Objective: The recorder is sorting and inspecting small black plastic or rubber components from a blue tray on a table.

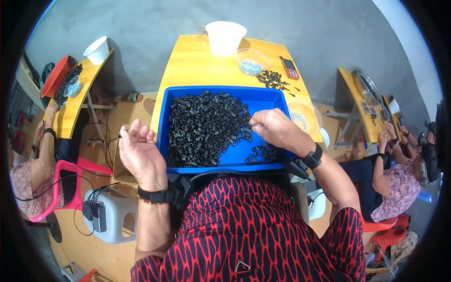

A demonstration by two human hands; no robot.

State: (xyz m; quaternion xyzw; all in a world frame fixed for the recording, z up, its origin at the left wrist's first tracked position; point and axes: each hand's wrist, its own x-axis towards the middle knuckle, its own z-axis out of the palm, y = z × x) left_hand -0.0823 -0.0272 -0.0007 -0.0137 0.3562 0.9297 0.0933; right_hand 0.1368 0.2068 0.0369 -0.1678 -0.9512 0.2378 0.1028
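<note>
Head view: black plastic clips (202, 127), small, ribbed and matte, lie heaped in a blue tray (263, 96) that sits on a yellow wooden surface (197, 66) right before the person. The heap fills the tray's left and middle, while a thin scatter lies at its near right corner. The right hand (275, 129) hovers over the tray's right part, fingers curled and pinched together at the edge of the heap; whether a clip sits between the fingertips cannot be told. The left hand (141, 155) is raised just left of the tray, palm up and fingers loosely spread, with a tiny dark piece at the thumb tip. Both wrists wear black bands. Beyond the tray stand a white plastic cup (225, 37), a clear round bowl (252, 61) of small pale bits, a loose cluster of black pieces (275, 80) and a red handset (289, 68). Another clear bowl (304, 117) rests at the tray's right.
</note>
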